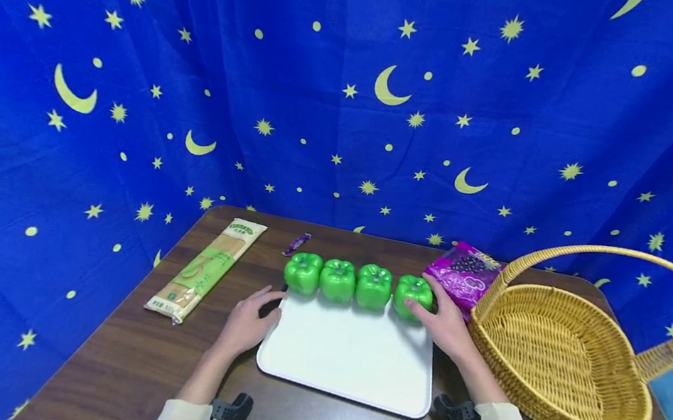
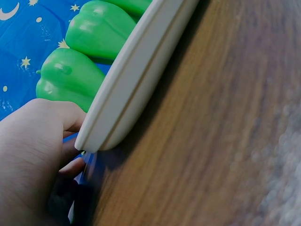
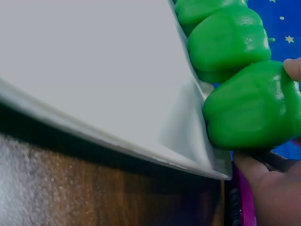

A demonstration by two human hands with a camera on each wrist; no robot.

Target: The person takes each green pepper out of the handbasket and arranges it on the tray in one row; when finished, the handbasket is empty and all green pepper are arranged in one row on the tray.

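Several green bell peppers (image 1: 337,280) stand in a row along the far rim of a white rectangular tray (image 1: 354,363). My right hand (image 1: 446,326) grips the rightmost bell pepper (image 3: 254,106), with fingers on its far side and the thumb on the near side. Whether that pepper rests on the rim or just behind it, I cannot tell. At the tray's far-left corner, my left hand (image 1: 250,320) holds the edge between thumb and fingers. Its lower fingers (image 2: 73,167) are partly hidden and dark in the left wrist view.
A wicker basket (image 1: 499,362) with a tall handle stands at the right. Behind the right hand lies a purple bag (image 1: 463,271). A long noodle-like packet (image 1: 212,264) lies at the left, with a small purple wrapped piece (image 1: 296,244) behind the peppers. A star-patterned blue cloth (image 1: 339,96) hangs behind.
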